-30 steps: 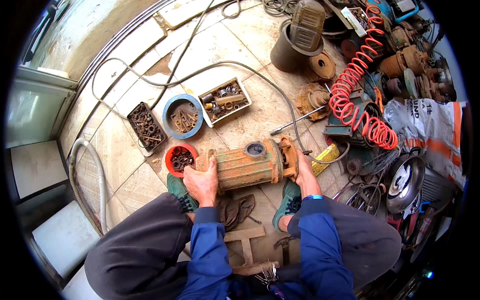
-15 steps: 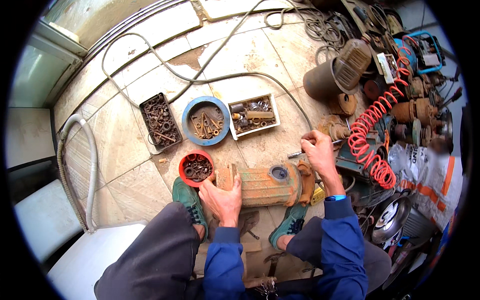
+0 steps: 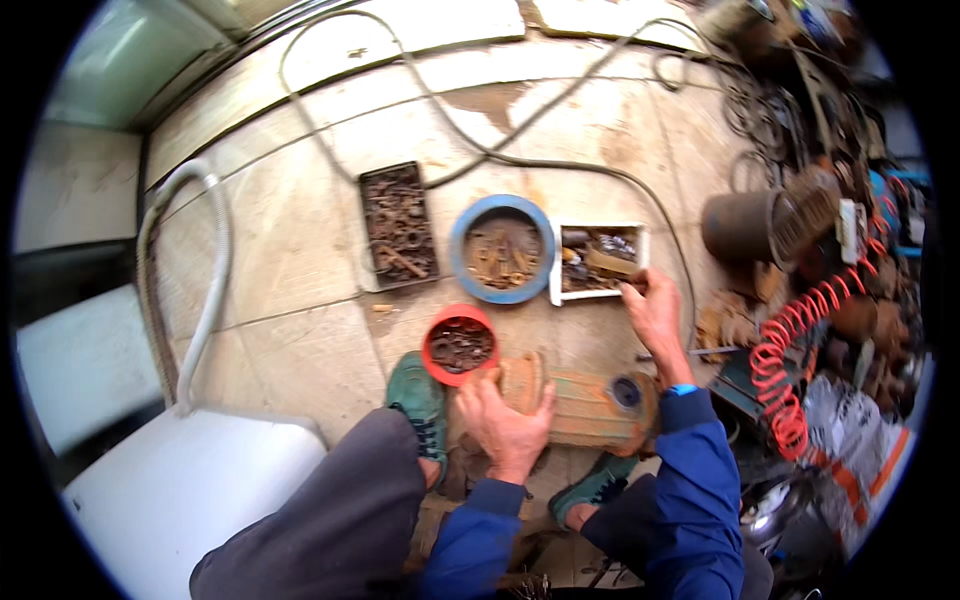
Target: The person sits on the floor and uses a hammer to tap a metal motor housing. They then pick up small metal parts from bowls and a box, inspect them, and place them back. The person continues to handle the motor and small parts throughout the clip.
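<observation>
Two hands are apart: the left hand [image 3: 505, 425] grips the left end of the rusty casing [image 3: 590, 405], alone in steadying it now. The right hand [image 3: 655, 315], a second ago on the casing's right end, is at the near right corner of the white tray [image 3: 643, 240]; blur hides whether its bunched fingers hold anything. The casing lies crosswise toward the floor's [image 3: 280, 270] near edge, the red bowl [image 3: 453, 377] just beside its left end. Beyond sit the blue bowl [image 3: 459, 250] and black tray [image 3: 407, 284].
</observation>
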A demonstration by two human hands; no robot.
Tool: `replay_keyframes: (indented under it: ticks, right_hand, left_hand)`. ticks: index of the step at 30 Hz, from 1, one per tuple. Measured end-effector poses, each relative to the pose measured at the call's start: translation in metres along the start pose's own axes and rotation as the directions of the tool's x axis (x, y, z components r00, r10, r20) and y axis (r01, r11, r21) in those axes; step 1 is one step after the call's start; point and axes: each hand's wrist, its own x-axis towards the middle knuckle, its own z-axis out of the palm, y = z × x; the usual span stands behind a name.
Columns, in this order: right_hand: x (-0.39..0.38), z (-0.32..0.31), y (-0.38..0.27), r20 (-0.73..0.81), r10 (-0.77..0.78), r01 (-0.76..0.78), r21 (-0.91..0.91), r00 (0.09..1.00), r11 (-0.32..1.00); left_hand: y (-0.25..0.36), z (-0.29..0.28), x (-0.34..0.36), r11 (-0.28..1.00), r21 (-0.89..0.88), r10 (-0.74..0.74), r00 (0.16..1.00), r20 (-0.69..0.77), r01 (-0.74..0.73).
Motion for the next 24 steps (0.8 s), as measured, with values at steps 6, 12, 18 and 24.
replay_keyframes:
  ticks: [6,12,18,24]
  right_hand:
    - [-0.013,0.016,-0.018,0.072,-0.05,0.052,-0.022,0.996,0.998]
    - [-0.017,0.01,-0.038,0.165,-0.063,0.073,-0.053,0.984,0.996]
    - [-0.025,0.022,-0.045,0.267,-0.112,0.132,-0.057,0.957,0.99]
    - [-0.042,0.046,-0.06,0.372,-0.151,0.185,-0.057,0.916,0.981]
  left_hand:
    - [-0.004,0.002,-0.001,0.995,-0.096,-0.03,1.0,-0.006,0.029]
    - [-0.008,0.003,-0.002,0.994,-0.104,-0.021,0.999,-0.031,0.017]
    - [-0.006,0.001,-0.002,0.992,-0.127,-0.031,0.999,-0.037,0.026]
    - [-0.005,0.0,0.0,0.991,-0.136,-0.013,0.999,-0.031,0.009]
